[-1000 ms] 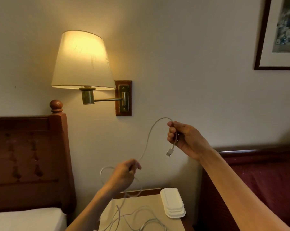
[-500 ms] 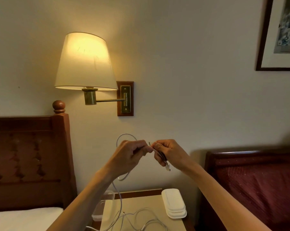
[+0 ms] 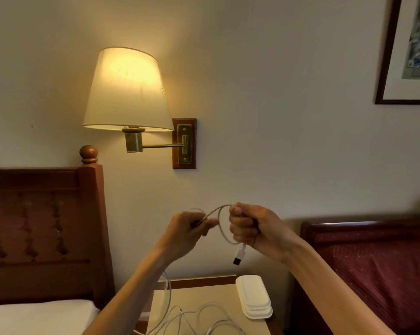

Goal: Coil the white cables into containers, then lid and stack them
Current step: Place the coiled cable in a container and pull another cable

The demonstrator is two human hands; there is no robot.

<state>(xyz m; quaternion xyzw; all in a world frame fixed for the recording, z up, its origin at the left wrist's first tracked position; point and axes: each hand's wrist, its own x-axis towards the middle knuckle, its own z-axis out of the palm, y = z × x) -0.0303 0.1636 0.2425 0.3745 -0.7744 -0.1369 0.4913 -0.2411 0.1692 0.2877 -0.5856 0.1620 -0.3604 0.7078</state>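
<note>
At lower centre, the right hand (image 3: 254,228) grips a first loop of white cable (image 3: 219,228) while the left hand (image 3: 192,228) pinches its slack, coiling under way; another wrap likely follows.

My left hand (image 3: 188,229) and right hand (image 3: 248,229) are raised side by side above the table (image 3: 218,299), a loop of cable (image 3: 219,222) between them. On the table, more cable lies left of a stack of lids (image 3: 253,296). A bed (image 3: 35,315) stands left of the table, another bed (image 3: 378,267) right, a lamp (image 3: 128,93) on the wall above.
</note>
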